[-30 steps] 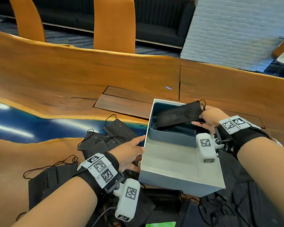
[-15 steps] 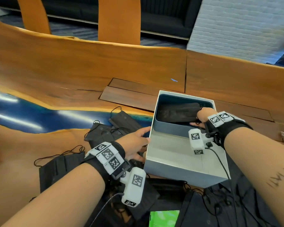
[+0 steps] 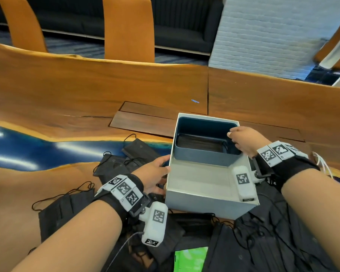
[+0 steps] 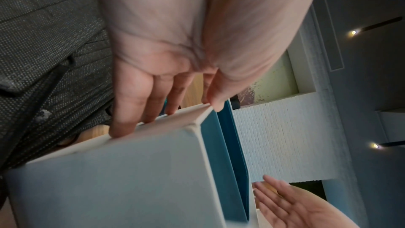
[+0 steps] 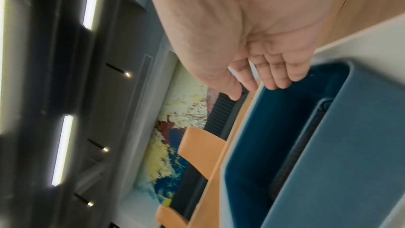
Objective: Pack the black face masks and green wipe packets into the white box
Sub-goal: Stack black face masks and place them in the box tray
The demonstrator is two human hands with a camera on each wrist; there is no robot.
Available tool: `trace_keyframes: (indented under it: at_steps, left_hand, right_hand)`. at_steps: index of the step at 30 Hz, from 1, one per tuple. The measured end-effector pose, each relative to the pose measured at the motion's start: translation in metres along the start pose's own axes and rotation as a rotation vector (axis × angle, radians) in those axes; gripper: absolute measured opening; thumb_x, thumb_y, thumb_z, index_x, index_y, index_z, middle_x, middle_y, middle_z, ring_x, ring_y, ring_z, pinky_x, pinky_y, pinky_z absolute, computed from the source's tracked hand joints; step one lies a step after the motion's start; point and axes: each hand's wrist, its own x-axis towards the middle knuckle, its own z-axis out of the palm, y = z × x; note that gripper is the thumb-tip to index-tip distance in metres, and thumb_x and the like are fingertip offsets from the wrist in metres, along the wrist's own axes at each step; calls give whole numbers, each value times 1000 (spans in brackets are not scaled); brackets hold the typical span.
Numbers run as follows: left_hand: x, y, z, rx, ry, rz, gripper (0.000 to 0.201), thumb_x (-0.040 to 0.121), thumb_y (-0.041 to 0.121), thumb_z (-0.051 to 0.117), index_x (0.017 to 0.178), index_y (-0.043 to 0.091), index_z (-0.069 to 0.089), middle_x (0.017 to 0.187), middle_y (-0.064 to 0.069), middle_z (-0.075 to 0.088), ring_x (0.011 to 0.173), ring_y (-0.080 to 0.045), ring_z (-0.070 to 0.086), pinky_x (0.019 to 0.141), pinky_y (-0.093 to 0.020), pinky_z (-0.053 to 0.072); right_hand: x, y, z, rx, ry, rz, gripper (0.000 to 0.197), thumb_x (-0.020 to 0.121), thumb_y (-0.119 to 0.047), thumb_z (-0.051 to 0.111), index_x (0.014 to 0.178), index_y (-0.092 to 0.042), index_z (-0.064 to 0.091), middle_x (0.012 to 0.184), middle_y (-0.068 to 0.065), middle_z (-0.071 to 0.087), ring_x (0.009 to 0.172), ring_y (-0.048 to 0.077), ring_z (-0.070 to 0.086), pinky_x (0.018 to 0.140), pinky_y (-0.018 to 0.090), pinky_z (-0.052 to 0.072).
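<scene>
The white box (image 3: pixel 204 205) stands open on the table, a blue tray (image 3: pixel 202 160) filling its far half. One black face mask (image 3: pixel 198 143) lies flat in that tray. My left hand (image 3: pixel 164 173) grips the box's left wall, thumb on the rim and fingers outside, as the left wrist view shows (image 4: pixel 173 110). Over the right rim, my right hand (image 3: pixel 238 140) hovers with relaxed fingers and holds nothing; the right wrist view (image 5: pixel 256 89) shows the same. A green wipe packet (image 3: pixel 190 260) lies at the near edge, partly under masks.
Loose black masks lie left of the box (image 3: pixel 139 152), further left (image 3: pixel 67 209), and in a pile at the near right (image 3: pixel 273 242). A blue resin strip (image 3: pixel 28 150) crosses the wooden table. Orange chairs (image 3: pixel 128 28) stand beyond it.
My right hand lowered the black mask into the blue tray, let it go and rose to the right rim. The left hand stayed on the box's left wall.
</scene>
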Motion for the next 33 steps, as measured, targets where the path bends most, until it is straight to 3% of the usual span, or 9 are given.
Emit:
trace_keyframes:
  at_steps: [2, 4, 8, 15, 20, 23, 26, 29, 33]
  left_hand:
    - [-4, -3, 2, 14, 38, 0, 37, 100, 17, 43, 135, 27, 43, 112, -3, 62, 96, -20, 61, 76, -42, 56]
    - [-7, -9, 0, 31, 84, -12, 39, 99, 21, 45, 138, 22, 42, 125, -7, 58, 110, -24, 58, 83, -43, 54]
    - [-23, -27, -13, 33, 154, -77, 40, 99, 27, 44, 137, 14, 42, 137, -13, 48, 125, -29, 48, 96, -44, 43]
    - [-47, -71, -54, -11, 331, -168, 43, 98, 31, 47, 136, 11, 45, 140, -11, 45, 130, -25, 42, 95, -40, 39]
    - [-51, -108, -63, -108, 386, -264, 44, 97, 28, 49, 134, 5, 46, 132, -16, 46, 127, -31, 43, 95, -43, 40]
    - [-50, -125, -60, -98, 337, -311, 46, 96, 28, 50, 135, 4, 44, 119, -17, 50, 111, -33, 50, 89, -42, 42]
    - [-50, -134, -54, -94, 293, -347, 48, 96, 28, 50, 137, 4, 40, 112, -17, 50, 100, -32, 51, 87, -41, 43]
    - [-50, -137, -44, -62, 275, -365, 46, 97, 28, 49, 136, 5, 40, 112, -18, 50, 87, -30, 56, 85, -38, 45]
    - [-47, -139, -36, -57, 270, -359, 47, 96, 26, 51, 136, 5, 40, 101, -15, 54, 82, -27, 57, 71, -36, 50]
  right_hand:
    - [-32, 2, -12, 99, 15, -36, 31, 92, -28, 52, 121, -19, 60, 105, 0, 63, 91, 14, 60, 88, 32, 49]
    - [-70, 5, -22, 295, 9, -54, 23, 95, -21, 50, 116, -18, 60, 112, 5, 64, 105, 18, 60, 100, 38, 47]
    - [-143, 14, -27, 561, 2, -88, 16, 99, -15, 45, 108, -12, 58, 104, 8, 62, 97, 19, 61, 89, 33, 50]
    - [-199, 53, 3, 622, -81, -32, 16, 96, -14, 47, 100, -5, 60, 87, 8, 61, 75, 17, 57, 69, 27, 47]
    - [-202, 68, 49, 340, -139, -14, 19, 97, -9, 45, 93, -6, 63, 85, 7, 63, 70, 13, 57, 62, 22, 47]
    - [-196, 75, 82, 104, -118, -67, 22, 93, -7, 47, 81, -18, 62, 82, 2, 65, 68, 9, 59, 59, 21, 46]
    - [-190, 84, 114, 62, -142, -62, 21, 92, -11, 53, 75, -21, 61, 87, 12, 69, 75, 19, 64, 68, 29, 48]
    - [-182, 88, 141, 10, -147, -81, 11, 91, -19, 58, 88, -18, 68, 89, 7, 70, 92, 24, 66, 84, 34, 49]
    - [-176, 85, 166, -60, -166, -92, 19, 90, -20, 60, 104, -13, 70, 99, 5, 70, 99, 17, 63, 85, 21, 43]
